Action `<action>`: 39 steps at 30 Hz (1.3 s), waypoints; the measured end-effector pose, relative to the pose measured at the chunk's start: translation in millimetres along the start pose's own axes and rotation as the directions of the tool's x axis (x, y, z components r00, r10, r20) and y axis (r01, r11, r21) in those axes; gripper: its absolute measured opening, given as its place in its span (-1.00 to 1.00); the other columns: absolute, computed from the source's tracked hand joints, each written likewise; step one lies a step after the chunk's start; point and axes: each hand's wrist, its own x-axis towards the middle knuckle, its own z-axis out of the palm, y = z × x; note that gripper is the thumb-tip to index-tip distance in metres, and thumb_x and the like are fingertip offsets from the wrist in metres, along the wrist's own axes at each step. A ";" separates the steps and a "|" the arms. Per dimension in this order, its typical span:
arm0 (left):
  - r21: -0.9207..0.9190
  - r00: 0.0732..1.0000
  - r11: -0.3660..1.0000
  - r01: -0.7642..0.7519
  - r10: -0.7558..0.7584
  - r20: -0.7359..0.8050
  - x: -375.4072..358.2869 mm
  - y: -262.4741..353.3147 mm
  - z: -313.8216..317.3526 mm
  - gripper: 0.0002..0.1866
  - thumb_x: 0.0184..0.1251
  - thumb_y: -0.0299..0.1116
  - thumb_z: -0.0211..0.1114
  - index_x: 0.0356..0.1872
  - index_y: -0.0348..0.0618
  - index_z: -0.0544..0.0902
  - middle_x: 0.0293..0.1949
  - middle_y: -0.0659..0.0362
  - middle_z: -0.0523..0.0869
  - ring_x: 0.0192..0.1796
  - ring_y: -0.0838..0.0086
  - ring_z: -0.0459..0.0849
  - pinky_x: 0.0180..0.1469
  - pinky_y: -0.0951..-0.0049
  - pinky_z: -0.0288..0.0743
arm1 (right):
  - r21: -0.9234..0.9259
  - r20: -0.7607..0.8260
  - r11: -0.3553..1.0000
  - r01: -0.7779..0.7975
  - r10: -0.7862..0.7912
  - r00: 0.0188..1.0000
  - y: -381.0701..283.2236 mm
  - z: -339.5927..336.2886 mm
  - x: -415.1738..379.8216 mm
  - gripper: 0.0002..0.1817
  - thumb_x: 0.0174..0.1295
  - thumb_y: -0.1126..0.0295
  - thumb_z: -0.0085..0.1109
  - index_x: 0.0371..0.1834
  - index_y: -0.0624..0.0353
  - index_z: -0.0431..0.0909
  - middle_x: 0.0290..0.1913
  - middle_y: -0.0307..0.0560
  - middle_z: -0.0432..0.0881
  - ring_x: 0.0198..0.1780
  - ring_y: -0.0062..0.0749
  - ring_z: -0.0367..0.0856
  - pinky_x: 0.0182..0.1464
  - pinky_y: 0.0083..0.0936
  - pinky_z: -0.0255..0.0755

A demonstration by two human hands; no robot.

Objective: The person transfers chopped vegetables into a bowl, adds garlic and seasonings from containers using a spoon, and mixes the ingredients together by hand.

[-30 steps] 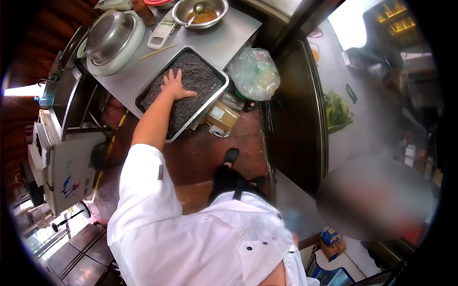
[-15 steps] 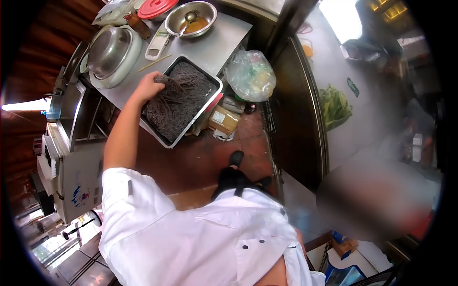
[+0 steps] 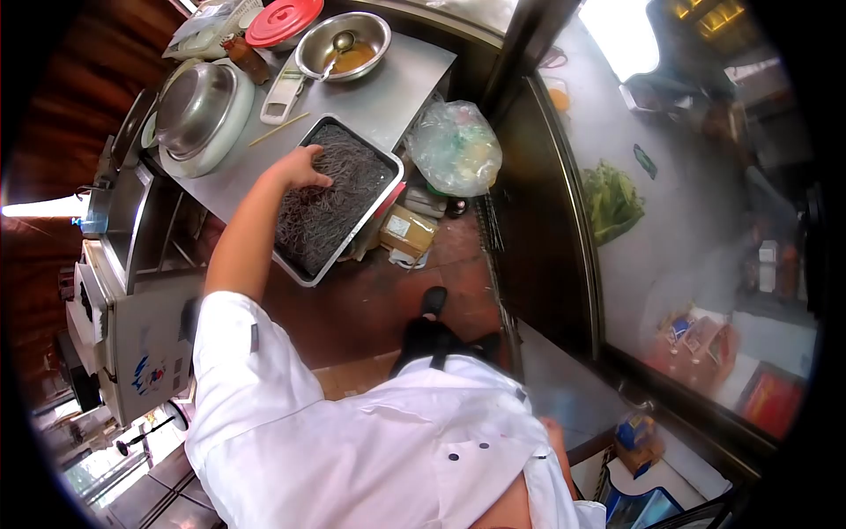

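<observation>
My left hand [image 3: 304, 167] rests on dark, thin noodle-like strands [image 3: 352, 172] in a metal-rimmed tray [image 3: 398, 167]. Its thumb and fingers are apart, and no bunch is lifted. The tray sits at the edge of a steel table [image 3: 410, 84], partly overhanging it. On my right side, a strip of bare skin [image 3: 555, 445] shows beside the white shirt; the fingers there are hidden. A thin stick [image 3: 278, 130] and a white slicer-like tool [image 3: 282, 97] lie beyond the tray.
Farther back are a steel bowl [image 3: 383, 44] with a ladle and brownish liquid, a red lid [image 3: 282, 22], and a domed metal bowl [image 3: 189, 106]. A clear plastic bag [image 3: 458, 150] hangs right of the tray. Leafy greens [image 3: 610, 203] lie across the dark partition.
My left hand has moved right over the tray and let go of the bunch of strands it held. The large blurred round shape at lower right is gone from view.
</observation>
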 end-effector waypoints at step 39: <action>-0.447 0.911 0.869 -0.212 0.010 -0.412 -71.2 6.1 -50.4 -0.79 0.24 -0.48 0.36 -0.11 -0.25 0.68 -0.27 0.19 0.74 -0.30 0.48 0.70 -0.26 0.43 0.59 | 0.102 0.016 0.995 0.013 -0.015 1.000 18.5 16.8 19.1 -0.83 0.44 0.33 0.18 -0.18 0.19 0.67 -0.31 -0.21 0.71 -0.38 -0.53 0.61 -0.35 -0.53 0.53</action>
